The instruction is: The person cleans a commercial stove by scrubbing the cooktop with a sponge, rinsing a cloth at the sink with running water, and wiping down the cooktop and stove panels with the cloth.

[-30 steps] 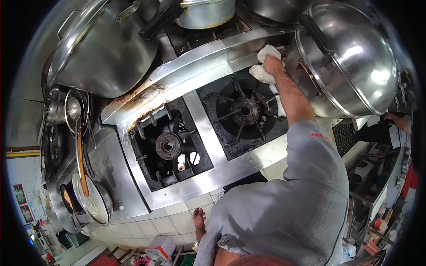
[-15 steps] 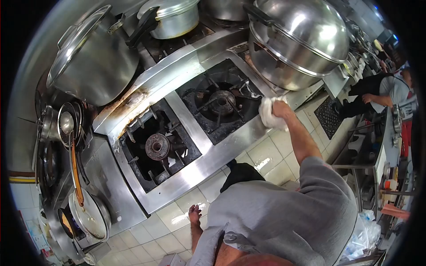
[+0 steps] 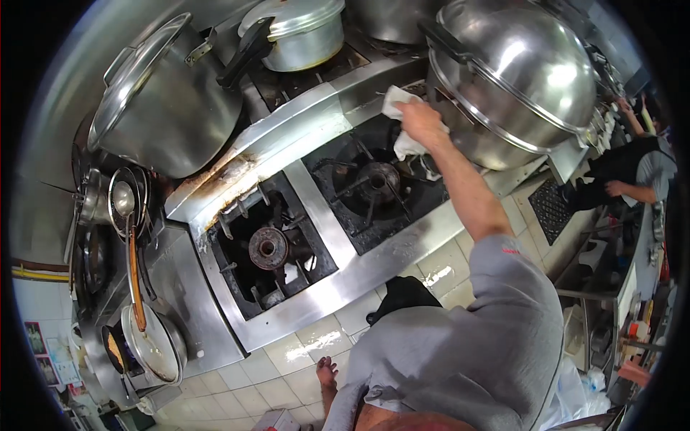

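Note:
My right hand point(image 3: 422, 121) is closed on a white cloth point(image 3: 409, 148), which hangs out on both sides of the fingers. It is over the back right part of the right burner point(image 3: 379, 181), beside the big domed steel pot point(image 3: 496, 133). My left hand point(image 3: 327, 372) hangs low over the tiled floor, away from the stove, with its fingers loosely apart and nothing in them. The left burner point(image 3: 267, 248) sits in its dark, grimy recess, and a bare steel strip point(image 3: 327, 217) separates the two.
A tall lidded pot point(image 3: 172, 108) and a pressure cooker point(image 3: 305, 43) stand at the back. On the left, a ladle point(image 3: 124, 205) and pans lie on a steel counter point(image 3: 205, 305). Another person point(image 3: 636, 172) is at the right, near a floor drain grate point(image 3: 552, 210).
My right hand has moved with the cloth from the stove's front right edge back toward the rear ledge beside the domed pot. My left hand still hangs low.

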Demonstrator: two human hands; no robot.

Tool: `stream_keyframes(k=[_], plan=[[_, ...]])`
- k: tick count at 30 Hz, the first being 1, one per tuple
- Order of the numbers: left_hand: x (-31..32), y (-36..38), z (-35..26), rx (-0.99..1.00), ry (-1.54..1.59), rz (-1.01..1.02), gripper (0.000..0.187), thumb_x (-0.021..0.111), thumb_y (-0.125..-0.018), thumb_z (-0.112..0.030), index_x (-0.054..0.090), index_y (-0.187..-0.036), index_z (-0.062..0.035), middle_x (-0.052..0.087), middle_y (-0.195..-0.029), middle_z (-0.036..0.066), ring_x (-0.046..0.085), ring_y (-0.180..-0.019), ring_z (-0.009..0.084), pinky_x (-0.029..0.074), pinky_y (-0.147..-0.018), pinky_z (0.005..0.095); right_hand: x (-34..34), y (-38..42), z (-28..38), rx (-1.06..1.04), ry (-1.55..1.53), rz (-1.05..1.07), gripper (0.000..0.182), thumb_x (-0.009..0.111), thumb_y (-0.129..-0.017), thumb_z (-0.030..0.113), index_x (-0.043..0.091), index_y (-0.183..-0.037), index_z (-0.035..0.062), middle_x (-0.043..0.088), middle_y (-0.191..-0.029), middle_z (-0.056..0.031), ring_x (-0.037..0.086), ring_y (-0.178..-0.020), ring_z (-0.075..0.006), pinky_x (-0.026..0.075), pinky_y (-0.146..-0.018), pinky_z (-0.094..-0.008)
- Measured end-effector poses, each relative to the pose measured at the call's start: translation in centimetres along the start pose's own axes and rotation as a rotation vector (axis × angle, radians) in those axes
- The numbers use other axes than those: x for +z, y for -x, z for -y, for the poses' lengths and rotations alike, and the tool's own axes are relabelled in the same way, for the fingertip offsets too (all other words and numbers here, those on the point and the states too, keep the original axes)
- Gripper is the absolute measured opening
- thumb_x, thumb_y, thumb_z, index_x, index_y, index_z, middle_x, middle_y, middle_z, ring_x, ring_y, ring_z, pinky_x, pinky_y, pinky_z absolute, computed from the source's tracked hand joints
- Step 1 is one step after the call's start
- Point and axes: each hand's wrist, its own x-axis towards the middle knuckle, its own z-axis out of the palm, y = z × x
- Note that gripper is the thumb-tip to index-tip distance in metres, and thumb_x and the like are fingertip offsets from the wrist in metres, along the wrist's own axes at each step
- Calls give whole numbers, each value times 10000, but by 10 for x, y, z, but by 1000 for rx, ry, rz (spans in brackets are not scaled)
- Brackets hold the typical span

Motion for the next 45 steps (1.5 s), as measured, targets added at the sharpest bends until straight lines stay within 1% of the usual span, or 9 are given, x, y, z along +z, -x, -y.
stream_keyframes(k=[6,13,15,21,26,31,37,40,45], plan=[[37,16,-16,0,4,-3,467,602,-828,-245,436,-1222,-59,570,-975,43,558,-775,161,420,-579,289,127,-97,27,-224,157,120,292,432,-856,201,597,-1070,91,556,-1131,-139,553,-1025,-259,464,-821,-436],[55,26,-10,65,30,-19,519,608,-832,-251,407,-1264,-46,558,-1063,53,557,-799,152,430,-611,293,140,-162,-28,450,-74,-93,237,499,-804,113,635,-988,50,555,-1147,-159,556,-1044,-276,464,-849,-434],[58,35,-10,68,61,-31,511,606,-833,-248,410,-1259,-43,561,-1062,57,559,-809,157,429,-615,300,142,-158,-40,175,133,277,284,520,-781,111,621,-1036,40,559,-1153,-173,554,-1059,-290,461,-866,-424],[16,-72,82,90,0,301,378,618,-828,-183,478,-1123,8,515,-791,-18,425,-604,66,357,-542,180,79,-43,-50,143,141,543,367,461,-789,103,567,-1128,11,526,-1208,-170,521,-1110,-306,439,-915,-394],[6,-16,14,117,-221,203,542,604,-824,-303,409,-1278,-81,529,-1149,80,537,-966,219,418,-764,411,70,70,-96,104,170,571,362,475,-784,135,580,-1107,12,534,-1203,-159,544,-1077,-311,458,-880,-384],[-30,1,5,145,-197,142,537,600,-827,-299,408,-1273,-70,529,-1137,76,544,-922,203,436,-760,390,43,174,-108,-229,-210,403,396,508,-702,132,588,-1068,4,594,-1074,-188,573,-983,-329,448,-867,-372],[-27,11,6,117,-278,142,529,597,-825,-286,413,-1262,-53,543,-1102,72,552,-888,200,442,-723,377,89,294,92,-411,-446,497,477,544,-720,97,519,-1194,143,529,-1164,-135,521,-1047,-282,404,-897,-416],[4,15,-5,207,-239,199,527,597,-830,-279,409,-1267,-52,549,-1060,63,549,-874,187,438,-731,368,117,343,124,-821,-177,-129,523,547,-731,183,455,-1244,219,372,-1330,-45,385,-1167,-259,346,-856,-485],[47,39,-12,239,-193,229,527,595,-841,-270,397,-1277,-51,540,-1069,61,546,-872,179,431,-746,371,136,317,31,-828,-111,-187,514,492,-775,218,416,-1284,239,381,-1336,-41,387,-1186,-234,356,-836,-486]])
